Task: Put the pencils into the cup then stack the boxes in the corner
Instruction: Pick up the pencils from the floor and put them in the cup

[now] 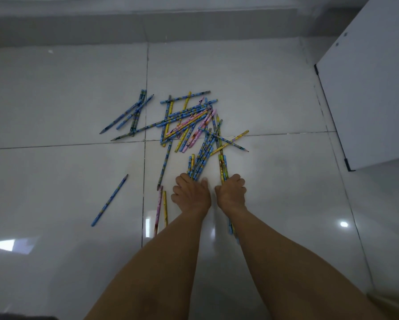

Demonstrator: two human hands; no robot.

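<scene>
Many patterned pencils, blue, yellow and pink, lie scattered in a loose heap [189, 121] on the white tiled floor. A separate group of blue pencils [131, 114] lies to the left, and a single blue pencil [109, 200] lies nearer me on the left. My right hand [231, 191] is closed around a bundle of pencils [224, 166] that sticks out above and below the fist. My left hand [190, 192] rests fingers down on the near ends of several blue pencils [199, 163]. A pink and a yellow pencil [161, 207] lie just left of my left wrist. No cup is in view.
A white cabinet or panel [369, 88] stands at the right, its dark bottom edge on the floor. A grey wall base [147, 28] runs across the top. Tile seams cross under the heap.
</scene>
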